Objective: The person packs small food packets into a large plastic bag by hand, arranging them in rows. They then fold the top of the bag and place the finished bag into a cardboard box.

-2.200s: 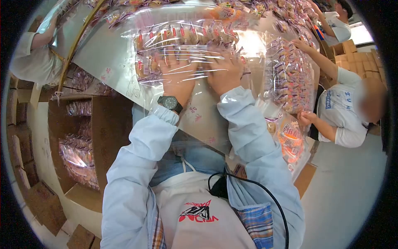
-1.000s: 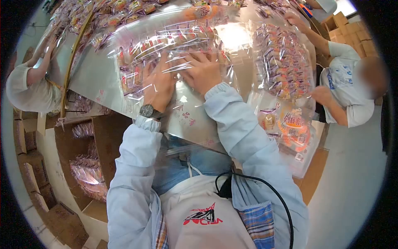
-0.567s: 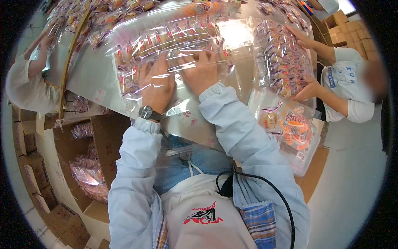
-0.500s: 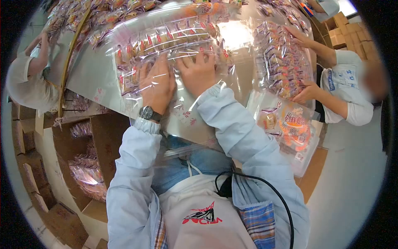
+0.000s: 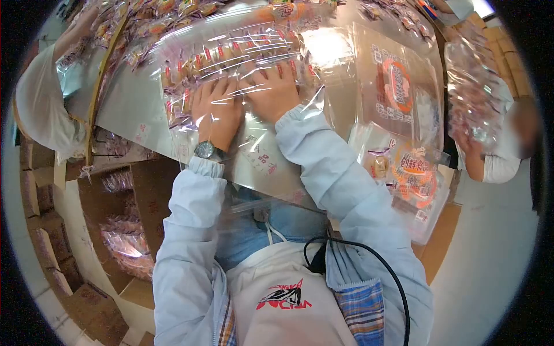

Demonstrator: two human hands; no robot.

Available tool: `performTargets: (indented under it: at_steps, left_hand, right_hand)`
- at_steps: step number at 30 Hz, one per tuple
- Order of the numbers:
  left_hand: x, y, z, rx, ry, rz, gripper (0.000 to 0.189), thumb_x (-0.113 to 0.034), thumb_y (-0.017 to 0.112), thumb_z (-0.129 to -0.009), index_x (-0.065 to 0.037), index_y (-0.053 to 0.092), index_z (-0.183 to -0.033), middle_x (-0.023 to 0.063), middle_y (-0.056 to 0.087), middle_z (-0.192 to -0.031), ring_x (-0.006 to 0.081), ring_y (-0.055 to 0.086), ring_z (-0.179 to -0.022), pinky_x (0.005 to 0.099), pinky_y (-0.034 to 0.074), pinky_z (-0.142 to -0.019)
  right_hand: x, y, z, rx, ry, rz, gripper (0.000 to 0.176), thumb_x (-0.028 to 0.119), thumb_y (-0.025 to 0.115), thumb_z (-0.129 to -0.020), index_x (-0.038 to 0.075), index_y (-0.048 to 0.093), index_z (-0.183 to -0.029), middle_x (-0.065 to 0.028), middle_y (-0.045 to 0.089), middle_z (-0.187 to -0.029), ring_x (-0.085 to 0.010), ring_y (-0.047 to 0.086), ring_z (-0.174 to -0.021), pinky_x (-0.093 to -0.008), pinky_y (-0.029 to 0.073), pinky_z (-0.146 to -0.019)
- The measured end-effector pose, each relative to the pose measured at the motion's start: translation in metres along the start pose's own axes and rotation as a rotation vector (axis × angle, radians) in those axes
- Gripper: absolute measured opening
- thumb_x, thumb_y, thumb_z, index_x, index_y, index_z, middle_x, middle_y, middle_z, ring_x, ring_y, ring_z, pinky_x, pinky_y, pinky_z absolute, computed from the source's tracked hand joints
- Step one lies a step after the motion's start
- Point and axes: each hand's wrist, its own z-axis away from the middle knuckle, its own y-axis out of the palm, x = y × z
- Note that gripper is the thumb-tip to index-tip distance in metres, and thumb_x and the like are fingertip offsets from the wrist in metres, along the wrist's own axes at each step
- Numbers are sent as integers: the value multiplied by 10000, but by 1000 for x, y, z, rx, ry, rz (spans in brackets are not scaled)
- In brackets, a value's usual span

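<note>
Both my hands are inside a large clear plastic bag that lies on a grey table. My left hand, with a dark wristwatch, and my right hand lie flat with fingers spread against rows of small wrapped snack packets at the bag's far end. The packets stand packed side by side in the bag. Neither hand grips a single packet.
A stack of printed empty bags lies at my right. A person on the right lifts a filled bag. Another person works at the left. Loose packets cover the far table. An open carton with filled bags stands below left.
My hands stayed inside the bag, pushing the packets together and closer side by side. The person on the right lifted their filled bag off the table, uncovering a printed bag.
</note>
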Motion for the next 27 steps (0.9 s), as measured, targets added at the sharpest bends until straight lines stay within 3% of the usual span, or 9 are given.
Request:
performTargets:
  at_steps: [2, 10, 15, 18, 21, 22, 24, 25, 27]
  left_hand:
    - [-3, 1, -1, -46, 0, -16, 332, -167, 690, -814, -109, 732, -1138, 87, 711, -1208, 318, 612, -1171, 487, 452, -1049]
    - [-10, -7, -3, 13, -11, -107, 357, -159, 739, -775, -105, 740, -1127, 124, 694, -1083, 318, 618, -1044, 473, 478, -947]
    - [-14, -15, -7, 9, -27, -124, 353, -164, 736, -777, -104, 743, -1125, 129, 689, -1117, 312, 620, -1050, 470, 482, -940]
    - [-11, -13, -4, 129, -83, -79, 390, -180, 726, -797, -97, 720, -1178, 132, 682, -1201, 304, 620, -1114, 479, 476, -973]
    - [-10, -6, -1, -13, -126, 139, 429, -212, 706, -834, -90, 677, -1244, 136, 662, -1276, 304, 600, -1192, 510, 423, -1079]
    - [-7, -6, -4, 6, -40, 60, 439, -222, 698, -846, -89, 663, -1262, 138, 654, -1290, 305, 588, -1222, 517, 392, -1113]
    - [-5, -10, 1, 65, 120, -99, 459, -242, 683, -869, -86, 636, -1298, 142, 639, -1319, 306, 563, -1282, 530, 330, -1180]
    - [-8, -13, -1, 111, 106, -103, 469, -256, 680, -876, -90, 629, -1311, 139, 625, -1348, 306, 542, -1319, 556, 276, -1213]
    - [-3, -10, 6, 99, 100, -140, 464, -259, 676, -881, -93, 631, -1311, 120, 608, -1392, 292, 536, -1340, 579, 275, -1201]
  right_hand:
    - [0, 2, -2, -20, -4, 38, 296, 256, 696, -809, 243, 713, -1104, -24, 649, -1294, -270, 617, -1140, -575, 420, -1024]
    - [4, -1, -4, -46, 41, 50, 307, 217, 632, -858, 261, 713, -1151, -25, 643, -1152, -270, 614, -1128, -576, 420, -1015]
    - [10, -1, -6, 47, 91, 62, 318, 228, 630, -871, 232, 722, -1175, -22, 648, -1192, -261, 602, -1152, -587, 389, -1046]
    - [9, 3, 1, 39, 31, 47, 335, 216, 610, -900, 194, 717, -1216, -64, 677, -1184, -306, 602, -1159, -609, 393, -1055]
    - [12, -11, 2, 24, 22, -31, 387, 208, 582, -919, 165, 683, -1290, -102, 687, -1224, -324, 586, -1232, -623, 369, -1093]
    - [13, -17, -1, 20, 37, -70, 409, 208, 573, -923, 156, 668, -1317, -112, 685, -1248, -320, 578, -1268, -626, 355, -1110]
    - [8, -5, 8, 96, 37, -60, 454, 207, 558, -926, 142, 629, -1369, -77, 644, -1369, -295, 530, -1362, -615, 318, -1156]
    - [7, -2, 11, 86, 35, -41, 454, 206, 560, -921, 144, 632, -1365, -66, 634, -1389, -295, 523, -1372, -608, 322, -1156]
    - [9, -2, 10, 59, 26, 55, 428, 204, 563, -909, 144, 661, -1321, -24, 625, -1398, -289, 547, -1337, -567, 371, -1123]
